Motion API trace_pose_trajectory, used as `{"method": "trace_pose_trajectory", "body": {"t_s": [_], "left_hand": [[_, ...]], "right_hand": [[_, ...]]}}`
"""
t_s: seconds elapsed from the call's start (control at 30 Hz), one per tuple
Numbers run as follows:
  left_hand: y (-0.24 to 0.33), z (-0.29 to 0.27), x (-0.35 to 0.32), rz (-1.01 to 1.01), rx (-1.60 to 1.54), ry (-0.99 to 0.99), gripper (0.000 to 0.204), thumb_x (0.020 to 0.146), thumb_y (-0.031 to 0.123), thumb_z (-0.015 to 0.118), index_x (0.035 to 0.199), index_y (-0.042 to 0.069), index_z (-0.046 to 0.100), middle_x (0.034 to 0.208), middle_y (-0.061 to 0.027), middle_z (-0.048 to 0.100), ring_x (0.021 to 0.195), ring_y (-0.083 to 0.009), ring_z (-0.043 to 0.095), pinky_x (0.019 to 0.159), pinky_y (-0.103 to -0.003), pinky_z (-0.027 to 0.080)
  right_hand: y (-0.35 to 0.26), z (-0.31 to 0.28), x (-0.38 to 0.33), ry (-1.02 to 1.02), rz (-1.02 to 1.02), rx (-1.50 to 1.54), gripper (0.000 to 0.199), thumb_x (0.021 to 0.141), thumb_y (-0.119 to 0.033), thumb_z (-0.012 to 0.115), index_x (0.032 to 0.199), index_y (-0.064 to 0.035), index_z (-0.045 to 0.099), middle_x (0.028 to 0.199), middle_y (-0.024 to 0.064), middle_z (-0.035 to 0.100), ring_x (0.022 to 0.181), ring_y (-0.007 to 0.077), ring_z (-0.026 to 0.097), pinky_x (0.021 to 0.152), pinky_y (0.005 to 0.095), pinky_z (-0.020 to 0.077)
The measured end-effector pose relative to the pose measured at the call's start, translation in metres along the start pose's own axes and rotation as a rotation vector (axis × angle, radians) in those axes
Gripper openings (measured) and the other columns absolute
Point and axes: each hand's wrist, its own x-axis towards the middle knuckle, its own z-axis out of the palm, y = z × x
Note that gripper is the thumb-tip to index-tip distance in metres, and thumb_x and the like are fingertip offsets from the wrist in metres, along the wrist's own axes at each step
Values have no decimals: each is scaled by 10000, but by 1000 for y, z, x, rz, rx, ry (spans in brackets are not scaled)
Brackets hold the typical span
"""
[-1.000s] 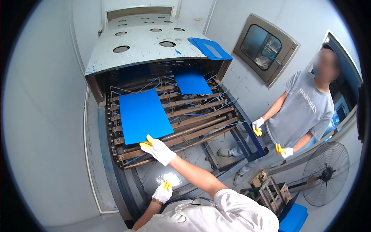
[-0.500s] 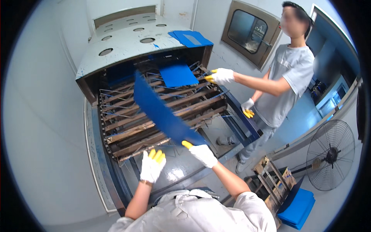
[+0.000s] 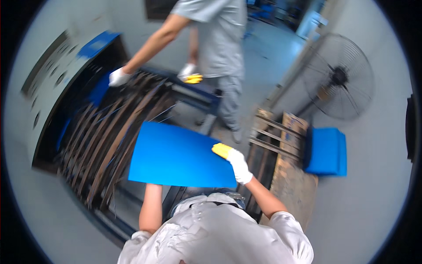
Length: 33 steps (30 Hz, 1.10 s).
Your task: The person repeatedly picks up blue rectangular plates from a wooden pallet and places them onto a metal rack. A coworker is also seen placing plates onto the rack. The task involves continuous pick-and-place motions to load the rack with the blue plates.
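A flat blue sheet [image 3: 178,156] spans the space in front of my body, its broad face up. My right hand [image 3: 235,162], in a white glove with yellow fingers, grips its right edge, fingers lying over the top face. The sheet hides my left hand; just the left forearm [image 3: 150,209] shows, running in under the near edge. At the far left, a co-worker's gloved hand [image 3: 118,78] reaches to another blue sheet [image 3: 99,92] at the machine's opening, though blur hides whether it grips.
The slatted conveyor [image 3: 110,138] leads into the hooded machine [image 3: 46,110] on my left. A co-worker [image 3: 215,48] stands beyond it. To my right are a wooden pallet [image 3: 292,176], stacked blue sheets [image 3: 325,152] and a large fan [image 3: 338,77].
My view has swung right, away from the conveyor. The blue sheet has come from upright over the slats to nearly level before me. My left hand has gone beneath it.
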Motion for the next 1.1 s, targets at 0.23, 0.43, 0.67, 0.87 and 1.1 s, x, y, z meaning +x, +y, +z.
{"method": "trace_pose_trajectory", "body": {"t_s": [0.23,0.43,0.67,0.87,1.1], "left_hand": [[-120,-21,35,-404,-5,159,541,842,408,436,1237,51,338,1268,-120,361,1145,-260,370,930,-410,342],[-184,-60,19,-565,27,323,426,837,328,476,1132,23,442,1132,-110,494,1039,-236,470,860,-381,417],[-201,-83,8,-510,95,406,380,853,341,438,1087,42,456,1086,-100,505,985,-240,494,803,-384,452],[-185,-119,-10,-420,69,534,368,857,343,429,1073,49,480,1086,-69,528,976,-224,514,774,-384,467],[-185,-128,-18,-400,48,624,374,854,354,437,1085,63,483,1083,-60,536,975,-220,517,765,-391,472]], "right_hand": [[48,-63,-102,563,804,146,279,792,-175,578,993,15,536,897,98,583,763,148,531,700,282,425],[135,-126,-183,939,1129,208,227,778,-216,586,768,10,571,597,74,558,518,134,512,465,310,402],[213,-217,-244,865,1332,-871,237,783,-164,488,916,6,587,764,165,606,617,246,568,554,352,429],[214,-270,-267,1231,1207,-489,192,789,-158,514,888,-2,565,703,153,586,575,271,537,526,355,409],[245,-289,-317,1127,1310,-334,219,798,-204,569,680,-54,461,460,24,413,360,154,374,342,314,301]]}}
